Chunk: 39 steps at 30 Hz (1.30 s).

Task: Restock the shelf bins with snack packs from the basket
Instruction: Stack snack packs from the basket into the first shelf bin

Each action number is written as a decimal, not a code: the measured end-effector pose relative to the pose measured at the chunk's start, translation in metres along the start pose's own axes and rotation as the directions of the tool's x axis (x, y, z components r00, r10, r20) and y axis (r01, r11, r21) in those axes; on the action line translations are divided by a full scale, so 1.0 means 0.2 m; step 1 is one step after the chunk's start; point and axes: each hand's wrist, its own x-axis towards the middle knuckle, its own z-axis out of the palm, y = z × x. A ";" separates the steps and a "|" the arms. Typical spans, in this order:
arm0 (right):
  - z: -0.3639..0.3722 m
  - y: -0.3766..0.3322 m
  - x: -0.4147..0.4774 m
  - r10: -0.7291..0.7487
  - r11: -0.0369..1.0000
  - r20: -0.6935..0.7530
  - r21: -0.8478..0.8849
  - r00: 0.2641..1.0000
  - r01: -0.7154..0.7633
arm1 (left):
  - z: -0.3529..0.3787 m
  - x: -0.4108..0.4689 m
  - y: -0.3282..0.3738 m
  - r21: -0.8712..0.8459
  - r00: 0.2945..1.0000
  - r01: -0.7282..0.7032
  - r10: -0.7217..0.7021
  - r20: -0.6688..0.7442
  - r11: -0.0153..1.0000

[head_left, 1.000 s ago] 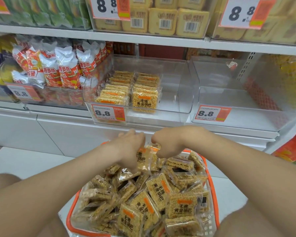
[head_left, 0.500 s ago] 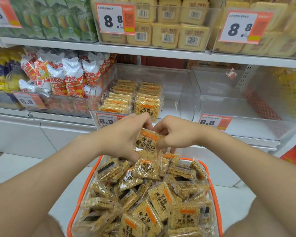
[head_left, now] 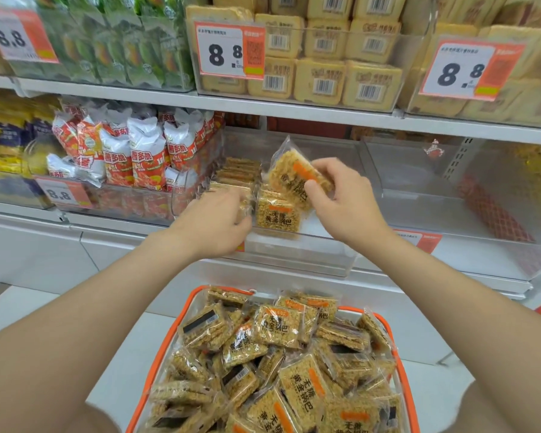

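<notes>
My right hand (head_left: 345, 198) grips a snack pack (head_left: 289, 178), a golden rice-crisp square with an orange stripe, tilted above the right row of the clear shelf bin (head_left: 297, 256). The front pack of that row (head_left: 277, 218) stands upright facing me. My left hand (head_left: 216, 221) is at the front of the bin's left row, its fingers curled on a pack there that is mostly hidden. Below, the orange-rimmed basket (head_left: 158, 367) is heaped with several of the same packs (head_left: 275, 326).
The right part of the bin holds no packs. A clear bin (head_left: 450, 214) stands to its right, and one with red-and-white bags (head_left: 138, 157) to its left. The shelf above carries yellow packs (head_left: 319, 79) and price tags.
Both hands rose from the basket to the shelf bin. They held packs together above the basket, then parted: the right carries one over the right row, the left went to the left row.
</notes>
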 end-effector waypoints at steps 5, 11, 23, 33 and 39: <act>0.10 0.11 0.08 0.054 0.960 0.298 -0.277 0.953 0.032 | 0.02 0.05 -0.03 0.067 0.999 -0.030 0.029 0.013 0.997; 0.16 0.10 0.17 0.136 0.930 0.337 -0.369 0.932 -0.002 | 0.02 0.09 -0.05 0.067 0.994 -0.040 0.033 0.101 0.997; 0.26 0.10 0.20 0.191 0.822 0.239 -0.568 0.952 -0.022 | 0.03 0.08 0.00 0.103 0.978 -0.091 0.070 0.194 0.990; 0.15 0.03 0.10 -0.076 0.864 0.112 -0.488 0.991 0.122 | -0.05 0.00 0.09 0.119 0.972 -0.160 0.177 -0.156 0.980; 0.01 -0.13 -0.10 -0.282 0.916 0.382 -0.166 0.880 0.365 | -0.04 -0.13 0.16 0.104 0.975 -0.173 0.155 0.158 0.979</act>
